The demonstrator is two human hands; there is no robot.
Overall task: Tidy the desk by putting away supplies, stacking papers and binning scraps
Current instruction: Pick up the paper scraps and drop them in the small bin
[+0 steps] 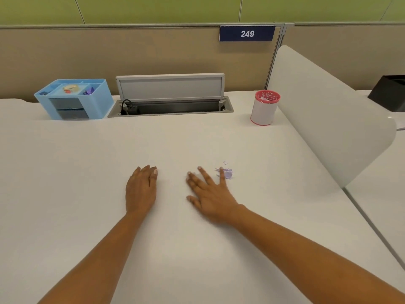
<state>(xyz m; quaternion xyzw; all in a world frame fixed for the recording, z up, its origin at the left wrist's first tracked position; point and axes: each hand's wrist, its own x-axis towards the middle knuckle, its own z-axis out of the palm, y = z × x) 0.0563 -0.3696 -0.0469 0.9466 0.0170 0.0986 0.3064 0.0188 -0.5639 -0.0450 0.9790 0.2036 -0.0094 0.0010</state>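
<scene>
The lilac scraps (226, 173) are what I am watching. They lie on the desk (87, 161), right of centre, at the outer edge of the right hand (210, 194). That hand lies palm down with its fingers (201, 174) spread. The outermost finger I can see reaches the near left edge of the clump, and I cannot tell whether it presses on the paper or only lies beside it. The left hand (141, 189) lies flat too, fingers pressed together, well apart from the scraps with the right hand in between. So the right hand is the nearer one, and the scraps sit ahead of it and to its right.

The clump is a loose crumple that points no clear way. Its only long axis is the scatter, a few stray bits trailing off toward the back of the desk. I judge a sweep or pinch should gather along that line. The bin (264, 108) stands farther back and to the right, well apart.
</scene>
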